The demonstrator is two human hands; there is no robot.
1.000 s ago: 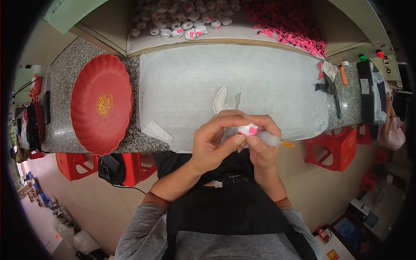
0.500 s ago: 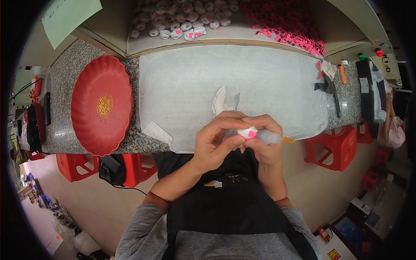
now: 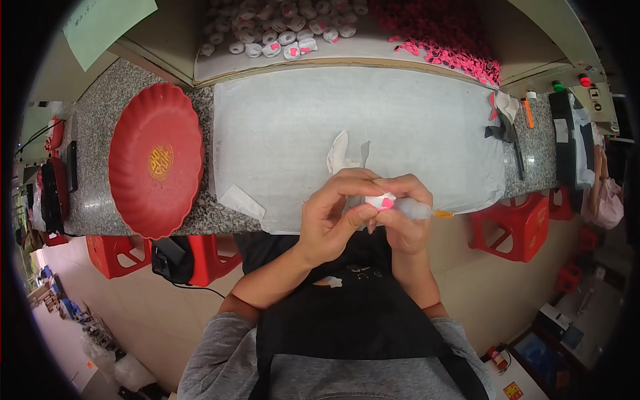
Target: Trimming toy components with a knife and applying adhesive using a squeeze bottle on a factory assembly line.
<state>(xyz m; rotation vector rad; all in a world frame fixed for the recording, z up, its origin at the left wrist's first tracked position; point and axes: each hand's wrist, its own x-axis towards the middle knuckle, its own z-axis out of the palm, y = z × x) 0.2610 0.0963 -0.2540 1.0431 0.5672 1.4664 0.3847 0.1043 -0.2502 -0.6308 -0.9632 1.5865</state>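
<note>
In the head view, the only one we have, we notice that the small white and pink piece [image 3: 380, 202] is now turned a little between the fingertips, so that its pink patch shows from a slightly different side than one second ago. For the work, we judge this is a small adjustment of the piece, not a release. The left hand [image 3: 325, 217] is curved, with thumb and fingers nearly closed, and its tips hold the piece. The right hand [image 3: 408, 235] is also mostly closed; it pinches the other side and keeps the translucent bottle [image 3: 415, 210] inside the same grip. The piece is above the near edge of the white sheet [image 3: 287, 120], well apart from the far heap of white pieces [image 3: 287, 27]. Compared with the earlier frame, the bottle lies more level, and its orange tip [image 3: 443, 214], which pointed more to the near right, points now almost straight right. We cannot tell exactly which fingers press. The red tray [image 3: 130, 160] on the left stays in its place.
</note>
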